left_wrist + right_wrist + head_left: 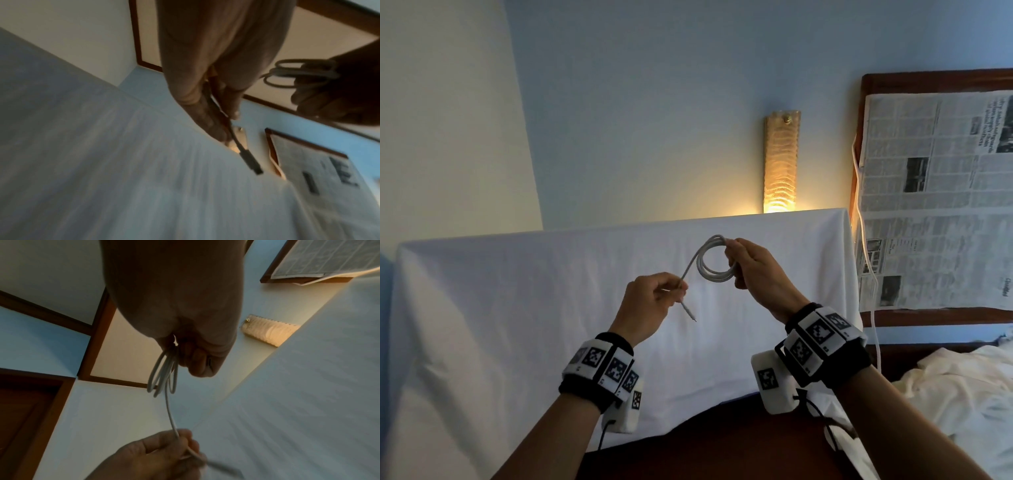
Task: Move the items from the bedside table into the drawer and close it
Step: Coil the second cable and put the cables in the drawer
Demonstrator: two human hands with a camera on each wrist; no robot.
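Observation:
A white charging cable point(708, 265) is held in the air in front of a white sheet. My right hand point(753, 270) grips its coiled loops point(162, 379) between curled fingers. My left hand point(654, 301) pinches the free end, and the plug point(690, 314) pokes out below the fingers. The left wrist view shows the same plug point(252, 164) hanging past my fingertips, with the coil point(298, 74) in the other hand at the upper right. The bedside table and its drawer are not in view.
A white sheet point(517, 308) drapes a large surface ahead. A lit wall lamp point(780, 164) glows behind it. A wooden frame covered with newspaper point(935, 192) hangs at the right, with a white cord point(868, 260) running down beside it. Rumpled bedding point(962, 394) lies at the lower right.

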